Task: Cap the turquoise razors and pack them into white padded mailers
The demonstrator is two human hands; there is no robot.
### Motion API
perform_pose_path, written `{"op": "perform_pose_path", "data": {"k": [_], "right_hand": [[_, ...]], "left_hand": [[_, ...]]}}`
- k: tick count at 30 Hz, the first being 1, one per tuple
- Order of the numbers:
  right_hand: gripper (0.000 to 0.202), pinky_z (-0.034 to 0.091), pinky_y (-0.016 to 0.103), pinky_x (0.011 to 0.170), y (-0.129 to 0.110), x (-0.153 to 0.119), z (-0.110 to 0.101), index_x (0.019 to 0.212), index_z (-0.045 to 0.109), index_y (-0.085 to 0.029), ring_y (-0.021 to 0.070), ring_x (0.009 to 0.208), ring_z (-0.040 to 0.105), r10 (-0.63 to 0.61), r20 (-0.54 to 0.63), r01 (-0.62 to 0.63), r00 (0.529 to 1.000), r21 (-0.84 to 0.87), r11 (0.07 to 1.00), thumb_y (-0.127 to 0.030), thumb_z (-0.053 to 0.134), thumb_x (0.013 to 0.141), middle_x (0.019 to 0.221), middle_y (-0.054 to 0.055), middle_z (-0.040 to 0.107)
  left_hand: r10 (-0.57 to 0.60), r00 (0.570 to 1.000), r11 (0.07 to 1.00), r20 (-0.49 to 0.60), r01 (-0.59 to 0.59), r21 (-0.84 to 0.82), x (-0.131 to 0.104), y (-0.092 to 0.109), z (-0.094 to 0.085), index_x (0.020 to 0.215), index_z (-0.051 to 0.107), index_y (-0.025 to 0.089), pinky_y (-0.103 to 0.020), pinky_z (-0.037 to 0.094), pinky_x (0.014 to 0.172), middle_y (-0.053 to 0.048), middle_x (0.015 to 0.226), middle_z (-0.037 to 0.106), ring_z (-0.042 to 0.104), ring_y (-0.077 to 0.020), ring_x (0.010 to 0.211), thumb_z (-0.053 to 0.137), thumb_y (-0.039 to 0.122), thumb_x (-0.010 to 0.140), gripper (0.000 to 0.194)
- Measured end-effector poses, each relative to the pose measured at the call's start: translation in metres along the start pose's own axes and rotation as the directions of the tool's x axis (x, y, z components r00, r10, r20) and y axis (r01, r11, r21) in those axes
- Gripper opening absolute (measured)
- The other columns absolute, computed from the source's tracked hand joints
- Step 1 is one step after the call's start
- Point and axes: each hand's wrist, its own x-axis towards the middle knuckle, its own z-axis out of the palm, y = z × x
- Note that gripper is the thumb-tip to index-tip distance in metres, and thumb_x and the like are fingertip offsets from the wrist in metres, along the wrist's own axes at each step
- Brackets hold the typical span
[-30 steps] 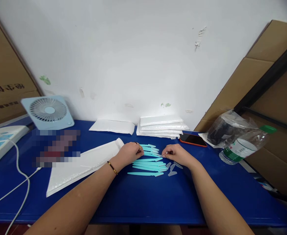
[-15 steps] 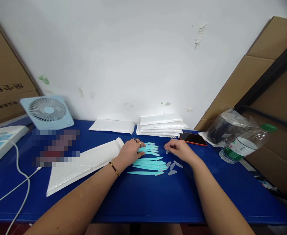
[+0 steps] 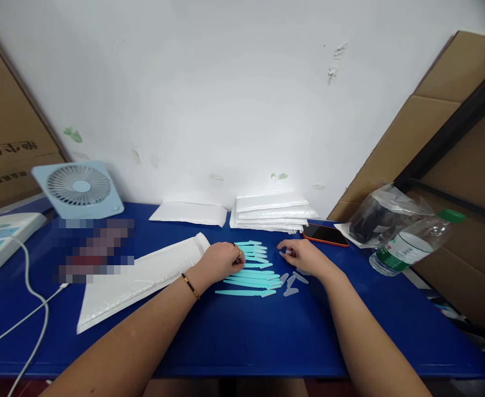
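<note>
Several teal plastic sticks point(image 3: 251, 278) lie in a row on the blue table point(image 3: 242, 336), each with a flat blade-like end pointing right. My left hand point(image 3: 222, 260) rests at the row's left end, fingers curled on the handle of one teal stick point(image 3: 259, 265). My right hand point(image 3: 306, 258) hovers just right of the row and pinches a small clear cap point(image 3: 286, 252) between its fingertips. Three more clear caps point(image 3: 292, 282) lie loose on the table below that hand.
A white padded mailer point(image 3: 138, 278) lies left of my left hand, with more mailers stacked point(image 3: 272, 212) by the wall. A phone point(image 3: 325, 235), bagged dark item point(image 3: 385, 216) and water bottle point(image 3: 411, 242) sit right. A fan point(image 3: 79, 188), power strip point(image 3: 0, 240) and cable are left.
My right hand pulled a clear cap off a stick and drew away right. My left hand set that stick back into the row and shifted slightly down.
</note>
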Motion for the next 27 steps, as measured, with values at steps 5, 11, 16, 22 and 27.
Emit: {"op": "perform_pose_path", "data": {"k": [5, 11, 16, 22, 27], "right_hand": [[0.027, 0.043, 0.024, 0.055, 0.0, -0.004, -0.002, 0.099, 0.066, -0.021, 0.0118, 0.054, 0.056, 0.071, 0.061, -0.08, 0.996, 0.142, 0.987, -0.028, 0.045, 0.084, 0.07, 0.001, 0.064], [0.02, 0.043, 0.023, 0.06, 0.008, -0.005, -0.006, 0.088, 0.071, -0.023, 0.0124, 0.068, 0.057, -0.096, 0.118, 0.077, 0.988, 0.157, 0.985, -0.017, 0.056, 0.076, 0.088, 0.003, 0.061], [0.012, 0.04, 0.022, 0.056, 0.006, -0.004, -0.002, 0.076, 0.069, -0.019, 0.0112, 0.063, 0.055, -0.097, 0.124, 0.074, 0.987, 0.176, 0.982, -0.025, 0.058, 0.078, 0.078, 0.002, 0.059], [0.014, 0.04, 0.022, 0.058, -0.005, -0.004, -0.001, 0.076, 0.066, -0.018, 0.0112, 0.064, 0.055, -0.115, 0.088, 0.1, 0.989, 0.158, 0.982, -0.025, 0.054, 0.081, 0.078, 0.002, 0.059], [0.012, 0.04, 0.022, 0.057, -0.005, -0.004, -0.001, 0.073, 0.065, -0.018, 0.011, 0.063, 0.054, -0.113, 0.076, 0.102, 0.991, 0.126, 0.987, -0.023, 0.056, 0.08, 0.076, 0.002, 0.059]], "left_hand": [[-0.001, 1.0, 1.0, 0.003, 0.001, -0.006, 0.0, 0.0, 0.001, 0.073, 0.068, 0.023, -0.023, 0.034, 0.057, 0.001, 0.075, 0.068, 0.058, -0.0142, 0.069, 0.056, 0.023, 0.074, 0.012], [0.012, 1.0, 0.999, -0.016, -0.012, 0.041, 0.0, 0.0, 0.0, 0.068, 0.066, 0.021, -0.023, 0.031, 0.054, 0.0, 0.068, 0.064, 0.055, -0.013, 0.062, 0.052, 0.02, 0.076, 0.016], [0.023, 1.0, 0.999, -0.015, -0.022, 0.048, 0.0, -0.001, 0.001, 0.067, 0.065, 0.021, -0.023, 0.031, 0.055, 0.0, 0.067, 0.063, 0.054, -0.013, 0.061, 0.05, 0.019, 0.077, 0.018], [0.023, 0.999, 0.998, -0.026, -0.021, 0.057, 0.001, -0.003, 0.002, 0.066, 0.065, 0.021, -0.024, 0.03, 0.054, 0.0, 0.066, 0.063, 0.054, -0.013, 0.061, 0.05, 0.02, 0.077, 0.017], [0.028, 0.999, 0.999, -0.027, -0.027, 0.047, 0.0, -0.003, 0.001, 0.065, 0.064, 0.02, -0.023, 0.028, 0.052, 0.0, 0.066, 0.063, 0.053, -0.0125, 0.061, 0.051, 0.02, 0.075, 0.017]]}}
